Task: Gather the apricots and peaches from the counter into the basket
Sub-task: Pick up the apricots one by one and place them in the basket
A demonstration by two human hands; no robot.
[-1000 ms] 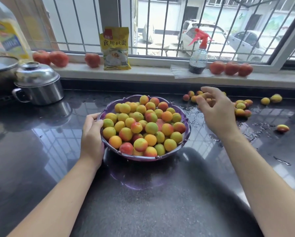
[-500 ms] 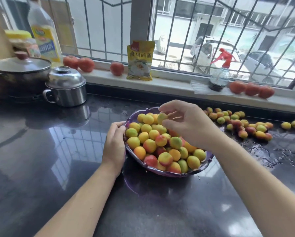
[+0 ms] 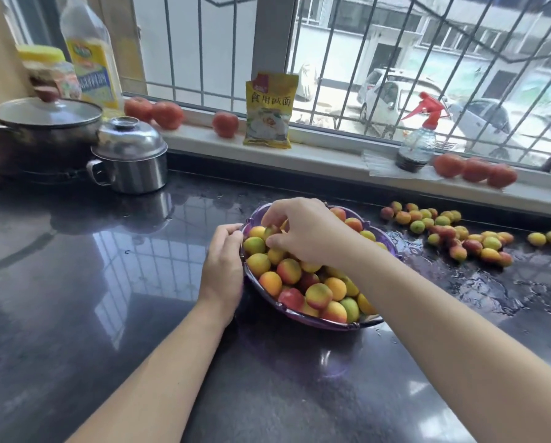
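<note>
While left hand (image 3: 223,270) fingers grip the basket (image 3: 325,320) rim, right hand (image 3: 303,233) fingers curl over apricots (image 3: 288,271).

Purple basket (image 3: 315,319) heaped with fruit; apricots (image 3: 453,238) scattered rightward.

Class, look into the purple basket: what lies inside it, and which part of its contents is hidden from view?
The purple basket holds a heap of apricots and peaches. The right hand and forearm cover the fruit at the back and right; the basket's bottom is buried under fruit.
</note>
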